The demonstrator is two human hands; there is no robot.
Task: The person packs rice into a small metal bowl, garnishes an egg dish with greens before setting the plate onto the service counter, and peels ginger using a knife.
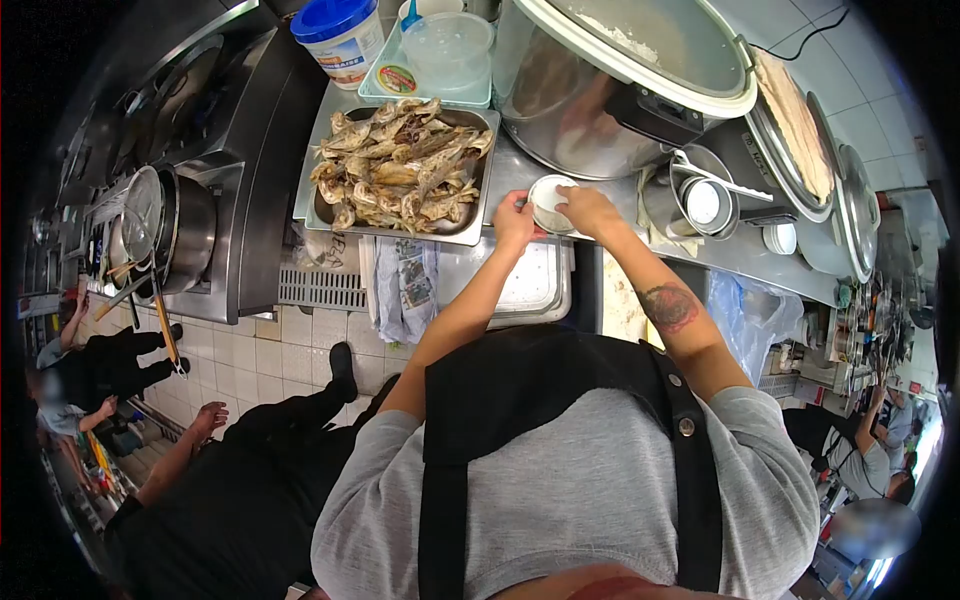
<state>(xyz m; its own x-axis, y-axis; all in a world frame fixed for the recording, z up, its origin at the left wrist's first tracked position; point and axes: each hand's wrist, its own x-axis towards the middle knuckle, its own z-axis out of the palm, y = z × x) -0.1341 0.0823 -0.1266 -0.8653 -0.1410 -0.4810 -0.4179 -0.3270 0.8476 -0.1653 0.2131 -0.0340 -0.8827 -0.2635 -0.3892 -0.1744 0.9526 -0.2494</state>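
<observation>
My left hand (514, 220) is closed on the left side of a small round white bowl (548, 204). On the bowl's right side, the fingers of my right hand (588, 211) are closed over its rim, partly covering the opening. What the bowl holds, if anything, I cannot make out. It is at the steel counter's front edge, just below a large rice cooker (560, 110) with white rice showing at its top. To the left of my hands, a metal tray (478, 228) is heaped with browned fish (400, 165).
Right of my hands stand a metal pot (735, 215) with a white-handled utensil and several white bowls (780, 238). A blue-lidded tub (340, 45) and a clear container (445, 45) are behind the fish. Close on my left is a person in black (240, 490); other people are farther off.
</observation>
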